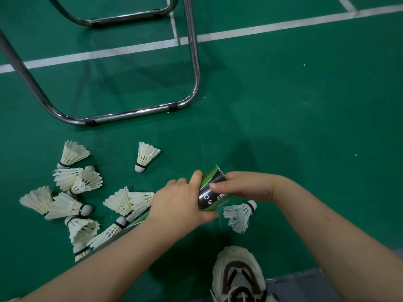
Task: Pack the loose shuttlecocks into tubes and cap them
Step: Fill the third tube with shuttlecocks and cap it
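I hold a green and black shuttlecock tube (212, 188) upright over the green court floor. My left hand (181, 203) wraps its lower left side, thumb under the bottom rim. My right hand (237, 186) grips its right side, fingers across the black label. Whether it is capped I cannot tell. Several loose white feather shuttlecocks (72, 205) lie scattered on the floor at the left. One shuttlecock (145, 155) stands apart above them, and another (239, 213) lies just under my right wrist. A second tube (139, 220) lies partly hidden beneath my left forearm.
A chrome chair frame (135, 113) stands on the floor beyond the shuttlecocks, with a second frame (122, 18) further back. White court lines (261, 29) cross the top. My white and black shoe (238, 275) sits at the bottom edge, below the tube.
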Motion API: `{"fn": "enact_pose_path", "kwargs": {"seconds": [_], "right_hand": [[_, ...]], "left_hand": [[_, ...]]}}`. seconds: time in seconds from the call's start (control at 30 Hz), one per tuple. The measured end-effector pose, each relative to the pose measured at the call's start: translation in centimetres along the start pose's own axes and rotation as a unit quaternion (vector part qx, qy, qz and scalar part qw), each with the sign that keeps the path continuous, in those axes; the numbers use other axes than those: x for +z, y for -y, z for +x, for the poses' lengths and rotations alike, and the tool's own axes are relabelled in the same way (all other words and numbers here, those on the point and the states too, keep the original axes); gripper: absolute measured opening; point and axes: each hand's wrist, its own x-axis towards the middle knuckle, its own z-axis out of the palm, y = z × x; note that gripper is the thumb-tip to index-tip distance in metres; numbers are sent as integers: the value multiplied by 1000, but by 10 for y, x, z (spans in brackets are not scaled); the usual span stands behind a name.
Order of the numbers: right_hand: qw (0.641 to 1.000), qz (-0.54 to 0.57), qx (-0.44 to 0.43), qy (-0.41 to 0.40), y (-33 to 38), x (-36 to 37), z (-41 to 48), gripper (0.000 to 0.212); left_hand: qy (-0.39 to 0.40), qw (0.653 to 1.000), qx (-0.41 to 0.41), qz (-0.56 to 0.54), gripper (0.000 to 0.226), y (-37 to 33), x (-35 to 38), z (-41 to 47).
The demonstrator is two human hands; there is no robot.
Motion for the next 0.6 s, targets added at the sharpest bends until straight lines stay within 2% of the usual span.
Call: {"fn": "enact_pose_path", "kwargs": {"seconds": [0.07, 0.13, 0.2, 0.27, 0.37, 0.47, 0.6], "right_hand": [[1000, -11, -8, -23, 2, 4, 1, 27], [989, 9, -32, -144, -2, 6, 7, 35], [951, 33, -63, -301, -11, 4, 10, 30], [925, -43, -55, -373, -23, 0, 8, 28], [923, -206, 35, -322, -39, 2, 4, 28], [894, -303, 87, -320, -48, 7, 7, 32], [871, -338, 118, -337, -57, 11, 12, 36]], "left_hand": [[-2, 1000, -5, 3, 79, 0, 1, 0], [-2, 1000, -20, 0, 79, 0, 2, 3], [8, 999, -36, -10, 76, 1, 3, 4], [20, 999, -44, -13, 72, 4, 6, 2], [30, 999, -43, -1, 72, 7, 13, -4], [43, 998, -34, 24, 75, 7, 20, -8], [51, 998, -41, 27, 77, 8, 25, -8]]}}
